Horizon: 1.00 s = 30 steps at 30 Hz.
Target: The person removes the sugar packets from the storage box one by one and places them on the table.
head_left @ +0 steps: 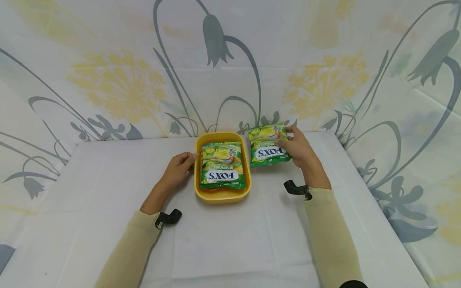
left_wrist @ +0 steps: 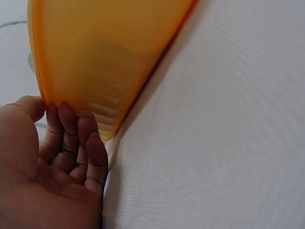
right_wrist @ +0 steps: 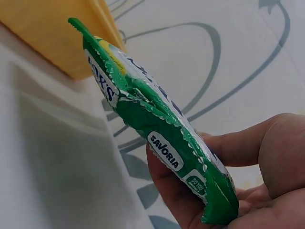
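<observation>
A yellow plastic tub [head_left: 222,199] stands on the table with a green and yellow Fox's Spring Tea candy packet [head_left: 222,165] lying inside; a bit of red-orange shows under that packet's lower edge. At the tub's left rim my left hand [head_left: 179,167] pinches the edge between thumb and fingers, its fingertips against the outer wall [left_wrist: 95,62]. Just right of the tub, my right hand [head_left: 299,147] grips a second Fox's candy packet [head_left: 266,138] by its right side, thumb on the printed front and fingers behind. In the right wrist view this packet [right_wrist: 162,129] is held off the table.
A white cloth [head_left: 230,244] covers the table. Behind and to the sides hangs a curtain [head_left: 119,80] printed with grey and yellow flowers. Both sleeves carry a black wrist mount [head_left: 169,217].
</observation>
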Available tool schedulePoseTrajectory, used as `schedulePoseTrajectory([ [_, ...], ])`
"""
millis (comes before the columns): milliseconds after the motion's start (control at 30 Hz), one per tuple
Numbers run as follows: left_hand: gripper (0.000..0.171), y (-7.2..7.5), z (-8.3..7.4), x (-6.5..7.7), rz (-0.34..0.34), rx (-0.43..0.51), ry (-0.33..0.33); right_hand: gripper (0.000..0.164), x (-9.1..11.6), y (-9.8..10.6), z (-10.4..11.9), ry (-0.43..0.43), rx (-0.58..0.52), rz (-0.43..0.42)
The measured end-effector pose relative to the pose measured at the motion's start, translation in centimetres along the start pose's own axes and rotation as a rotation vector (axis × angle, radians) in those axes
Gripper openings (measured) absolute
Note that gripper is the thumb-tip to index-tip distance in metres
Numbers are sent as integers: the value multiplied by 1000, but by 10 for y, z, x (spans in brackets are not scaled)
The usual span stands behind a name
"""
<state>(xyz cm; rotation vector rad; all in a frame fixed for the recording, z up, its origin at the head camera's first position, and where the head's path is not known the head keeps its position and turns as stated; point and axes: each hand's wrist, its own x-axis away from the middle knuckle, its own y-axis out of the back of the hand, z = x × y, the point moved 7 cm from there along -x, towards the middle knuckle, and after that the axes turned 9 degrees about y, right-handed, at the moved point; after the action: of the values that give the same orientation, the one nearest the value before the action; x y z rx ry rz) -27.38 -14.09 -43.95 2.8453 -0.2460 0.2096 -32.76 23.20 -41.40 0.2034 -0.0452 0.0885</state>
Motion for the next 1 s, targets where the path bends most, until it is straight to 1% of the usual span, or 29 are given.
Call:
schedulePoseTrajectory([
  [100,31,0,1,0,-2,-7,10,74,-2,-1,-7,-10,-9,4],
  [433,30,0,0,2,-5,-6,23,78,-9,-4,-29,-35,-1,30],
  [633,29,0,0,2,-5,1,18,78,-12,-3,-43,-57,3,21],
  [700,29,0,0,2,-3,1,16,77,-12,-3,-46,-65,22,13],
  [767,30,0,-1,1,-1,0,13,77,-11,-1,-47,-74,72,-1],
  [833,30,0,-1,1,1,0,11,76,-10,0,-45,-83,149,-19],
  [1000,30,1,-1,1,-2,-4,9,73,-7,5,-32,-64,422,-59],
])
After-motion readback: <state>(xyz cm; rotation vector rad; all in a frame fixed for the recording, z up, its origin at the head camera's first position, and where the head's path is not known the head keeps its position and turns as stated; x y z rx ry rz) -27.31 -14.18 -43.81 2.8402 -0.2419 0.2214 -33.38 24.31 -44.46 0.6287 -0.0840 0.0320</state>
